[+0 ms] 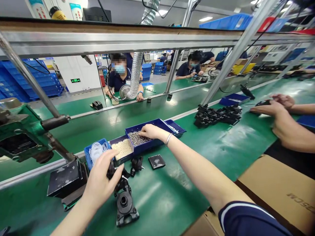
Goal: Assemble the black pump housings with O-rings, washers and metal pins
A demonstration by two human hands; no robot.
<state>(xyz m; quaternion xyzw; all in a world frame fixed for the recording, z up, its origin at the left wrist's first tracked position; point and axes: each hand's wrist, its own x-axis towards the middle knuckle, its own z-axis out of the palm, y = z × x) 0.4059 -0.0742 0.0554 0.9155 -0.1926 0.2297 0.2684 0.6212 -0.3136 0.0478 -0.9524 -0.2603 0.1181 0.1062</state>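
Observation:
My right hand reaches into a blue bin of small metal pins. Its fingers are bent together with the tips in the pile, so what they pinch is hidden. Above the bench hovers my left hand, thumb and fingers apart, close to some black plastic parts. Whether it touches the parts behind it I cannot tell. Just below lies a black plastic housing with a round socket. Beside the pins stands a bin of small cream pieces, and left of it a blue box holds white rings.
A black block lies on the green bench. At left stands a green machine on a dark base. Black parts are piled at right, near a co-worker's hands. A cardboard box sits at the near edge.

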